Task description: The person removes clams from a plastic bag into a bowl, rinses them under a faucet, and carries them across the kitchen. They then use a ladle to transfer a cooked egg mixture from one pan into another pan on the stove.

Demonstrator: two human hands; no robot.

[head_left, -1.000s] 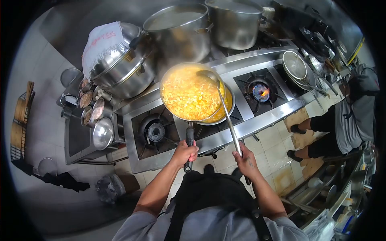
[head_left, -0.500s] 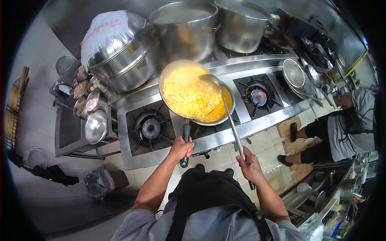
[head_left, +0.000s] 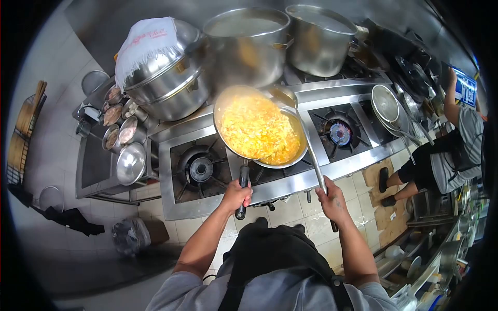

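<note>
My left hand is wrapped round the black handle of a wok-like frying pan. The pan leans to the right over a metal bowl on the stove, overlapping much of it. A yellow-orange shredded food mixture, looking like egg, heaps toward the pan's lower right side and hides most of the bowl's contents. In my right hand is a long-handled metal ladle. Its head is held at the pan's upper right edge, above the food.
Burners flank the bowl: an unlit left one and a lit right one. Behind stand large stockpots and a cloth-topped steamer pot. Metal bowls sit left; strainers right. Another person stands at right.
The ladle head has lifted off the food to the pan's upper right edge. Food has shifted lower right over the bowl. The other person's arm is now raised beside a blue-and-white item.
</note>
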